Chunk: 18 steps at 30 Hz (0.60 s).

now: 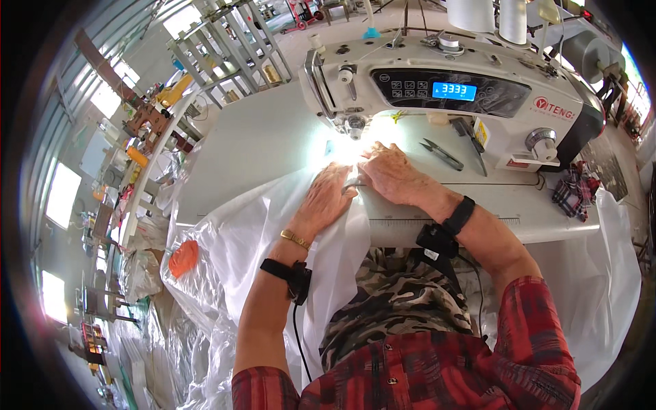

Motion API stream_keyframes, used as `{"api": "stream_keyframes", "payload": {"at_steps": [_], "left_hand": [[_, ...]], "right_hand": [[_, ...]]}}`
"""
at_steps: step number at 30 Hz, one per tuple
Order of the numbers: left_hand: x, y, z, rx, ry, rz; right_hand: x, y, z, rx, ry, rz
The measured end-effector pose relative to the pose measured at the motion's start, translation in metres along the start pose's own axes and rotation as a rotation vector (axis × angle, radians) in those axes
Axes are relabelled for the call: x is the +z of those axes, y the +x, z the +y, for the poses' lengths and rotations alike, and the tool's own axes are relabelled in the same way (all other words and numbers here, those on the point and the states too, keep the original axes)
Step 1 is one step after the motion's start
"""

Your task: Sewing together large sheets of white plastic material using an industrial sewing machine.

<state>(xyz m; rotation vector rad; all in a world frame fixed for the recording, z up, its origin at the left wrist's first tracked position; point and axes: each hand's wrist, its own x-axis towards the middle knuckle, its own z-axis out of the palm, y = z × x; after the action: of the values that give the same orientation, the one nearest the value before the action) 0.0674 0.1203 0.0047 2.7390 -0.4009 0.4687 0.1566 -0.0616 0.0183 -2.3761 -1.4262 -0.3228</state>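
Note:
A sheer white cloth (pixel 294 205) lies across the sewing machine's table and hangs over its front edge onto my lap. My left hand (pixel 324 195) is closed on the cloth just in front of the needle, its thumb toward the right. Close beside it, my right hand (pixel 396 176) has bent fingers gripping the cloth under the machine head. Strong lamp glare washes out the fingertips and the needle area. The white sewing machine (pixel 417 82) stands across the far side, with a lit blue display on its dark panel.
Thread snips (pixel 443 156) lie on the tabletop right of my right hand, near a dark-handled tool (pixel 470 140). A checked rag (pixel 575 193) sits at the table's right end. An orange piece (pixel 183 259) rests on the cloth at left. White thread cones (pixel 512 20) stand behind the machine.

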Motion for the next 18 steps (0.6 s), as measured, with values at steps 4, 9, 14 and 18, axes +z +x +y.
{"api": "stream_keyframes", "payload": {"at_steps": [4, 9, 14, 18], "left_hand": [[-0.005, 0.012, 0.003, -0.020, -0.015, -0.049], [-0.001, 0.013, -0.001, -0.050, 0.017, -0.055], [-0.004, 0.018, 0.002, -0.102, -0.002, -0.103], [-0.004, 0.021, 0.001, -0.079, -0.004, 0.003]], "right_hand": [[-0.004, -0.001, 0.002, 0.025, -0.006, -0.074], [0.002, 0.001, 0.005, 0.060, 0.000, -0.136], [0.003, 0.000, 0.005, 0.028, -0.021, 0.014], [0.006, 0.002, 0.008, 0.057, -0.019, -0.019]]}}
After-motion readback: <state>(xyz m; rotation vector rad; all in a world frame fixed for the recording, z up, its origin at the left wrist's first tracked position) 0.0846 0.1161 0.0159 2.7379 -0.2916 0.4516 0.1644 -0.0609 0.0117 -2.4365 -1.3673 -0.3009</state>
